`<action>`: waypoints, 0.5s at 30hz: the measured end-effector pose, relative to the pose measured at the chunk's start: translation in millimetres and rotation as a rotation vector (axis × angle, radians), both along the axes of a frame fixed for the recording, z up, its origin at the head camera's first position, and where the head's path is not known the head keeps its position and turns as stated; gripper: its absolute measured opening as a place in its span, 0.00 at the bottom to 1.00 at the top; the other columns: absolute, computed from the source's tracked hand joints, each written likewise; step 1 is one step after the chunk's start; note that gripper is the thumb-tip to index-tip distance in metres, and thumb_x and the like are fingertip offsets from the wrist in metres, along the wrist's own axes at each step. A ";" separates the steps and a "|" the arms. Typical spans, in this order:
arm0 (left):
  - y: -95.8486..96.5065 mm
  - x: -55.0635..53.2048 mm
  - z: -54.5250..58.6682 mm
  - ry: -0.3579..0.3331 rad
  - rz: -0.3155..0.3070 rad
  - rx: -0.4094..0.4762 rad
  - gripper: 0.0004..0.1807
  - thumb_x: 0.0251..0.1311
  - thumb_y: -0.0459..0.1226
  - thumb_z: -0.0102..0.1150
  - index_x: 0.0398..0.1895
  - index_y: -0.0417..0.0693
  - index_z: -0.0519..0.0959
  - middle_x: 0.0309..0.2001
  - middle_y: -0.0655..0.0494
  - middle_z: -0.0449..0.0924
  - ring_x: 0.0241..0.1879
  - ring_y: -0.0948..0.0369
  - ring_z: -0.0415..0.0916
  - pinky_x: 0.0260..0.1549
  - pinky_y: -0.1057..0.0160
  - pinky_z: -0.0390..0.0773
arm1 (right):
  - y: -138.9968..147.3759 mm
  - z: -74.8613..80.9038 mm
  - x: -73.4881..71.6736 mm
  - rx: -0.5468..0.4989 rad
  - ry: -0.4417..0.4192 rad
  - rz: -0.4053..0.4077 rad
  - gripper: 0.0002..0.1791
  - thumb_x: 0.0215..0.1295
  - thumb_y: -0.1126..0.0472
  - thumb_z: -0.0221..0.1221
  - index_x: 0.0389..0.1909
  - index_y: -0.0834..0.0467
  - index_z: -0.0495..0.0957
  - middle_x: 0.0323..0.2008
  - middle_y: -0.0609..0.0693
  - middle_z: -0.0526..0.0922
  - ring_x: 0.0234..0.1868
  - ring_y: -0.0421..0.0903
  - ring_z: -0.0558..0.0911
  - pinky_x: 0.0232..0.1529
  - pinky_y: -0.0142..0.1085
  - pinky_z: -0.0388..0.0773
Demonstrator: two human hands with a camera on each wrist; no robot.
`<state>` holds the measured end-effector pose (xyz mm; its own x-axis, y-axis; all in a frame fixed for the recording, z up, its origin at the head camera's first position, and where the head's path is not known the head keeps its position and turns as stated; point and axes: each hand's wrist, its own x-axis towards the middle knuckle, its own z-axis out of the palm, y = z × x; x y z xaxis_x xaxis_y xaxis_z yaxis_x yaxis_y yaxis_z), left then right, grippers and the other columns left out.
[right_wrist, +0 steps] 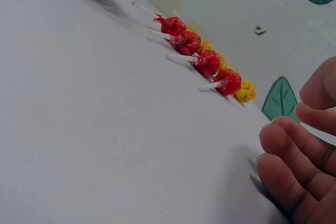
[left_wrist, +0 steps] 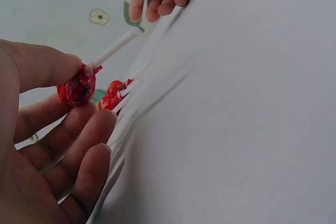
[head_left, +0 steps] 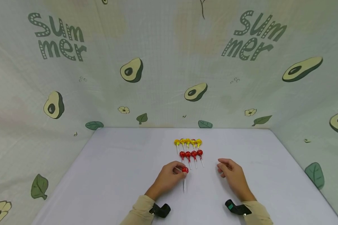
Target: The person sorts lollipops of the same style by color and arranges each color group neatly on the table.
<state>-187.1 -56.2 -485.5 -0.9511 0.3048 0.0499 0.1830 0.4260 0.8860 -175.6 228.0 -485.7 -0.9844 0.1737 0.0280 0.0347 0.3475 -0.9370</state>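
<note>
My left hand (head_left: 172,175) pinches a red-wrapped lollipop (left_wrist: 77,86) by its candy head between thumb and fingers, and the white stick points away from the palm. In the head view this lollipop hangs just in front of a row of red lollipops (head_left: 194,154) lying on the table, sticks toward me. Behind them lies a row of yellow lollipops (head_left: 188,141), set side by side. My right hand (head_left: 233,175) is to the right of the rows, fingers loosely curved, holding nothing. In the right wrist view its fingertips (right_wrist: 275,137) are apart from the lollipops.
A white table (head_left: 123,156) lies under everything. At its back and sides hangs a pale cloth (head_left: 163,40) printed with avocados, leaves and the word summer. Each wrist wears a black device, one on the left (head_left: 161,210) and one on the right (head_left: 237,208).
</note>
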 end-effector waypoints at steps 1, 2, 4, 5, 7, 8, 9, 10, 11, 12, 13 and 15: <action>-1.3 -1.5 -0.3 -0.003 0.003 -0.006 0.11 0.62 0.44 0.68 0.46 0.60 0.82 0.38 0.70 0.80 0.37 0.68 0.77 0.36 0.65 0.77 | 0.0 -0.1 0.2 0.003 0.001 0.001 0.16 0.73 0.59 0.58 0.55 0.63 0.79 0.40 0.59 0.84 0.32 0.48 0.81 0.35 0.34 0.79; -2.7 -3.0 -0.9 0.000 0.002 -0.011 0.11 0.62 0.44 0.68 0.47 0.60 0.82 0.39 0.70 0.80 0.37 0.68 0.77 0.37 0.65 0.77 | -0.1 -0.1 0.5 0.005 0.002 0.001 0.15 0.73 0.60 0.58 0.55 0.64 0.79 0.40 0.59 0.84 0.33 0.48 0.81 0.35 0.34 0.79; -5.6 -5.6 -1.4 0.005 -0.002 -0.020 0.12 0.62 0.44 0.68 0.48 0.59 0.82 0.40 0.70 0.80 0.38 0.68 0.77 0.38 0.64 0.77 | -0.4 -0.1 1.2 0.006 0.005 0.000 0.15 0.73 0.60 0.58 0.55 0.64 0.79 0.40 0.59 0.84 0.33 0.48 0.81 0.35 0.34 0.80; -7.2 -6.9 -1.9 0.007 -0.004 -0.027 0.12 0.63 0.45 0.67 0.48 0.59 0.82 0.41 0.70 0.79 0.39 0.68 0.77 0.38 0.64 0.77 | -0.6 0.0 1.8 0.007 0.005 0.000 0.15 0.73 0.60 0.58 0.55 0.64 0.79 0.40 0.59 0.84 0.33 0.48 0.81 0.35 0.34 0.80; -10.4 -9.2 -2.1 0.003 0.001 -0.038 0.12 0.63 0.45 0.67 0.48 0.59 0.82 0.41 0.70 0.79 0.39 0.68 0.77 0.39 0.64 0.77 | -1.3 0.2 2.9 0.009 0.005 0.004 0.15 0.73 0.60 0.57 0.55 0.64 0.79 0.41 0.58 0.84 0.34 0.48 0.81 0.35 0.34 0.80; -12.2 -10.4 -1.9 0.001 0.008 -0.039 0.12 0.63 0.46 0.67 0.48 0.59 0.82 0.41 0.70 0.79 0.39 0.67 0.77 0.39 0.64 0.78 | -1.7 0.2 3.4 0.010 0.005 0.005 0.15 0.73 0.60 0.57 0.54 0.64 0.79 0.41 0.58 0.84 0.35 0.47 0.81 0.36 0.34 0.80; -13.8 -11.7 -1.6 0.003 0.017 -0.037 0.12 0.63 0.46 0.67 0.47 0.59 0.82 0.41 0.69 0.79 0.39 0.67 0.77 0.38 0.63 0.78 | -2.1 0.4 4.0 0.012 0.004 0.009 0.15 0.74 0.60 0.57 0.55 0.64 0.79 0.41 0.58 0.84 0.36 0.47 0.81 0.36 0.34 0.80; -15.4 -13.1 -1.1 0.005 0.027 -0.034 0.11 0.62 0.45 0.67 0.47 0.59 0.82 0.41 0.69 0.80 0.39 0.66 0.77 0.38 0.63 0.78 | -2.5 0.4 4.4 0.015 0.003 0.012 0.15 0.74 0.60 0.57 0.55 0.64 0.79 0.42 0.58 0.84 0.37 0.47 0.81 0.36 0.34 0.80; -16.9 -14.8 -0.6 0.007 0.038 -0.036 0.11 0.62 0.45 0.67 0.47 0.59 0.82 0.41 0.68 0.80 0.39 0.66 0.77 0.38 0.63 0.77 | -2.9 0.6 4.8 0.019 0.004 0.015 0.15 0.74 0.60 0.57 0.54 0.64 0.79 0.42 0.58 0.84 0.37 0.47 0.81 0.37 0.34 0.80; -18.2 -16.6 0.0 0.010 0.047 -0.036 0.11 0.62 0.45 0.67 0.47 0.59 0.82 0.41 0.68 0.80 0.39 0.66 0.77 0.38 0.62 0.77 | -3.3 0.6 4.9 0.024 0.007 0.017 0.15 0.74 0.60 0.57 0.54 0.64 0.79 0.42 0.58 0.84 0.38 0.46 0.81 0.37 0.34 0.80; -19.5 -18.5 0.9 0.019 0.051 -0.037 0.11 0.62 0.45 0.67 0.47 0.59 0.82 0.41 0.68 0.80 0.38 0.65 0.77 0.37 0.62 0.77 | -3.5 0.6 5.0 0.029 0.010 0.018 0.15 0.74 0.60 0.56 0.54 0.64 0.79 0.42 0.57 0.84 0.38 0.46 0.81 0.37 0.34 0.80; -21.1 -22.4 2.4 0.034 0.057 -0.045 0.11 0.62 0.44 0.68 0.47 0.58 0.82 0.40 0.67 0.80 0.38 0.65 0.77 0.36 0.62 0.77 | -3.9 0.6 4.8 0.028 0.019 0.017 0.15 0.74 0.60 0.57 0.54 0.64 0.79 0.42 0.57 0.84 0.38 0.46 0.82 0.37 0.34 0.80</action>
